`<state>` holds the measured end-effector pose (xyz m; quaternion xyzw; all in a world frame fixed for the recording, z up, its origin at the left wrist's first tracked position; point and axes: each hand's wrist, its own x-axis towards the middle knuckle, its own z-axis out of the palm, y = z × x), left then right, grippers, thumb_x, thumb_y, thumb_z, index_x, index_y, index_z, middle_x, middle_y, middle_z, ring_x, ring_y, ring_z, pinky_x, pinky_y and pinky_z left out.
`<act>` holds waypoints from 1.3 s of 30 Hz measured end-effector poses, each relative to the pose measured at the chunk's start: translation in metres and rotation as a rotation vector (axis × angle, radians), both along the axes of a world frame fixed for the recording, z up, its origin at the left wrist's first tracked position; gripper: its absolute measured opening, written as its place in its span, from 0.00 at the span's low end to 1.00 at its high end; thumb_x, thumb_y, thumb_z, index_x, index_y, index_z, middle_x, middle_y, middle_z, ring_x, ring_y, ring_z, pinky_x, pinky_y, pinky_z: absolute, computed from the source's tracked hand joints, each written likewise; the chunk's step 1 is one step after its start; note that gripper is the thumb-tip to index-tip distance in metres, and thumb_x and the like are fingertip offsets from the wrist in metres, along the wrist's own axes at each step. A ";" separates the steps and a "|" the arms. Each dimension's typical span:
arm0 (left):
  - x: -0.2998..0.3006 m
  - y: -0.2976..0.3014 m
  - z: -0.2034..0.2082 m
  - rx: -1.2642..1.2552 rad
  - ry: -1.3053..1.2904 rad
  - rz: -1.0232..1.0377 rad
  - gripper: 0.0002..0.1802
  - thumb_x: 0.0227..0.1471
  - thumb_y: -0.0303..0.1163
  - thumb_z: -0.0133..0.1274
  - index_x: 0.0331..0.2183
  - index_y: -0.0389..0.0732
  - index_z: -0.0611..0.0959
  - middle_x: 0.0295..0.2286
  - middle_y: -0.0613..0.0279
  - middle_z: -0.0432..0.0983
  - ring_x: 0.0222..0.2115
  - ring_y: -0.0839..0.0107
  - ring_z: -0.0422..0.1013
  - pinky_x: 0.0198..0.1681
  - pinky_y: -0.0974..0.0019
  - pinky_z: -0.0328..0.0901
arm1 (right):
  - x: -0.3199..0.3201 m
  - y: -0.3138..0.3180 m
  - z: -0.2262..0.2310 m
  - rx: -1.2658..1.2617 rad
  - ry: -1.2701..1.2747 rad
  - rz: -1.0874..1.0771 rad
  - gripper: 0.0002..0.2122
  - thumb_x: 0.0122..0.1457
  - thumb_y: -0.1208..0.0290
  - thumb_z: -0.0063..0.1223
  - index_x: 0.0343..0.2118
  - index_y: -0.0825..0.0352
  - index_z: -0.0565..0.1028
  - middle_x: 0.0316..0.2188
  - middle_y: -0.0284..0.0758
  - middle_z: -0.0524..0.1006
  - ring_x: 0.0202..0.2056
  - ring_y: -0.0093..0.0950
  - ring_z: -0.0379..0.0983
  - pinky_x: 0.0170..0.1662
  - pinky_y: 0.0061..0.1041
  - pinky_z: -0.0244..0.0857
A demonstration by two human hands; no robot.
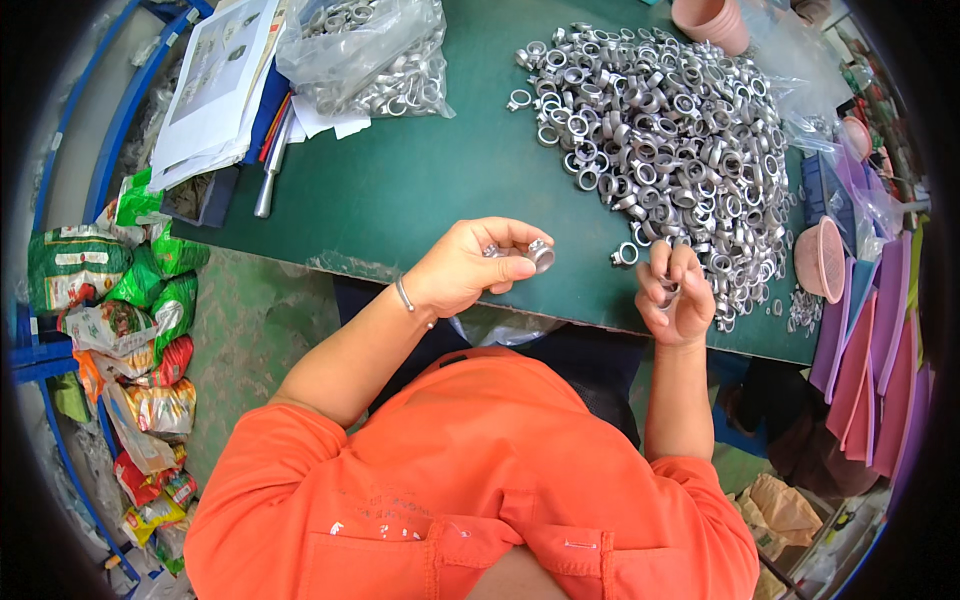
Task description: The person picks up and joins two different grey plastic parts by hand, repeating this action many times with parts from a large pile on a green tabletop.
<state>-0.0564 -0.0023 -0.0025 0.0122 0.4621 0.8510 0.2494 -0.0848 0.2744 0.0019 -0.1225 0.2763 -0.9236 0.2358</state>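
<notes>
My left hand [458,268] is above the near edge of the green table [400,185], closed on small silver metal rings. One metal ring [543,257] sticks out past the thumb and fingertips, and part of another shows between the fingers. To its right, my right hand [682,308] is raised with its fingers curled. Between those fingers and the palm, part of a metal ring shows, mostly covered. Just beyond this hand lies a big heap of metal rings [650,130], and a single ring [626,254] rests at the heap's near left edge.
A clear plastic bag [390,60] of similar rings stands at the back left, beside papers [215,85] and a metal-handled tool [272,175]. Pink cups [712,22] stand behind the heap. A pink basket [820,260] sits at the right edge. Colourful packages [150,300] fill a blue rack at left.
</notes>
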 end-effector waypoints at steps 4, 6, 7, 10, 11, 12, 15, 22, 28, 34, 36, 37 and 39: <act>0.007 0.002 -0.002 0.147 -0.006 0.007 0.15 0.51 0.25 0.56 0.43 0.35 0.78 0.34 0.60 0.76 0.25 0.82 0.66 0.24 0.79 0.60 | 0.008 -0.011 0.014 1.405 0.268 -0.318 0.05 0.55 0.74 0.56 0.31 0.69 0.74 0.21 0.37 0.73 0.23 0.25 0.71 0.21 0.21 0.62; 0.009 0.003 -0.001 0.147 -0.043 0.014 0.15 0.51 0.26 0.54 0.43 0.35 0.77 0.34 0.58 0.76 0.27 0.79 0.69 0.25 0.77 0.64 | 0.011 -0.020 0.002 1.787 0.739 -0.511 0.11 0.52 0.73 0.57 0.38 0.69 0.73 0.29 0.42 0.75 0.26 0.37 0.73 0.33 0.32 0.67; 0.010 0.004 0.004 0.139 -0.081 0.025 0.14 0.52 0.27 0.53 0.42 0.36 0.77 0.34 0.57 0.75 0.29 0.77 0.70 0.26 0.76 0.66 | 0.014 -0.023 0.001 1.841 0.752 -0.483 0.13 0.52 0.73 0.58 0.40 0.68 0.72 0.33 0.43 0.75 0.30 0.40 0.74 0.34 0.35 0.68; 0.015 0.002 0.003 0.182 -0.183 0.054 0.12 0.51 0.29 0.50 0.39 0.36 0.76 0.35 0.55 0.75 0.32 0.71 0.72 0.29 0.71 0.70 | 0.018 -0.040 0.003 1.653 0.758 -0.337 0.12 0.52 0.74 0.57 0.40 0.69 0.72 0.32 0.43 0.75 0.32 0.41 0.74 0.35 0.35 0.67; 0.017 0.001 0.001 0.208 -0.215 0.065 0.11 0.51 0.30 0.49 0.38 0.37 0.75 0.35 0.54 0.74 0.33 0.69 0.73 0.30 0.70 0.72 | 0.019 -0.048 0.008 1.569 0.688 -0.308 0.12 0.51 0.76 0.57 0.39 0.70 0.73 0.30 0.42 0.74 0.30 0.39 0.73 0.34 0.32 0.67; 0.020 0.002 0.001 0.197 -0.261 0.125 0.08 0.51 0.30 0.48 0.34 0.38 0.75 0.33 0.55 0.74 0.30 0.69 0.72 0.26 0.71 0.69 | 0.019 -0.051 0.009 1.557 0.637 -0.309 0.11 0.51 0.77 0.57 0.39 0.70 0.73 0.30 0.42 0.74 0.29 0.38 0.73 0.34 0.31 0.67; 0.021 -0.008 -0.008 0.265 -0.270 0.128 0.06 0.51 0.29 0.48 0.32 0.38 0.75 0.30 0.56 0.73 0.28 0.71 0.71 0.22 0.72 0.66 | 0.013 -0.049 0.010 1.563 0.670 -0.425 0.10 0.51 0.79 0.55 0.38 0.69 0.73 0.29 0.40 0.74 0.28 0.35 0.72 0.33 0.29 0.67; 0.039 -0.008 -0.004 0.131 -0.269 0.034 0.05 0.54 0.27 0.46 0.32 0.36 0.76 0.26 0.55 0.76 0.22 0.73 0.72 0.16 0.76 0.65 | 0.006 -0.048 0.017 1.440 0.757 -0.012 0.14 0.50 0.82 0.55 0.41 0.66 0.72 0.34 0.36 0.72 0.33 0.29 0.71 0.38 0.26 0.66; 0.058 0.003 -0.021 0.320 -0.537 -0.150 0.18 0.60 0.34 0.40 0.42 0.29 0.74 0.35 0.43 0.76 0.35 0.56 0.76 0.33 0.62 0.74 | 0.018 -0.043 0.014 0.816 0.261 0.110 0.16 0.52 0.82 0.55 0.44 0.63 0.70 0.33 0.26 0.71 0.35 0.14 0.65 0.38 0.14 0.61; 0.070 0.012 -0.040 0.674 -0.834 -0.158 0.20 0.60 0.44 0.38 0.43 0.39 0.75 0.39 0.48 0.75 0.38 0.51 0.74 0.37 0.52 0.73 | 0.035 -0.090 0.042 1.016 1.145 0.203 0.18 0.46 0.75 0.61 0.42 0.67 0.70 0.40 0.44 0.69 0.44 0.43 0.67 0.47 0.36 0.63; 0.075 -0.002 -0.068 0.662 -0.962 -0.195 0.16 0.58 0.39 0.43 0.41 0.37 0.76 0.35 0.47 0.75 0.34 0.56 0.75 0.30 0.59 0.74 | 0.008 -0.095 0.034 1.190 1.287 -0.051 0.17 0.50 0.74 0.58 0.44 0.67 0.70 0.44 0.44 0.69 0.45 0.43 0.66 0.49 0.35 0.62; 0.074 -0.007 -0.078 0.656 -0.999 -0.187 0.15 0.57 0.36 0.45 0.40 0.36 0.76 0.34 0.47 0.75 0.33 0.57 0.75 0.29 0.61 0.74 | -0.008 -0.097 0.031 1.273 1.345 -0.192 0.16 0.52 0.74 0.57 0.44 0.67 0.70 0.45 0.44 0.69 0.46 0.43 0.66 0.51 0.35 0.61; 0.066 -0.010 -0.098 0.322 -1.036 -0.005 0.10 0.52 0.31 0.51 0.36 0.36 0.77 0.34 0.48 0.75 0.33 0.58 0.74 0.22 0.65 0.71 | -0.047 -0.106 0.029 1.484 1.455 -0.426 0.16 0.51 0.71 0.58 0.42 0.67 0.70 0.47 0.44 0.69 0.48 0.43 0.65 0.53 0.43 0.58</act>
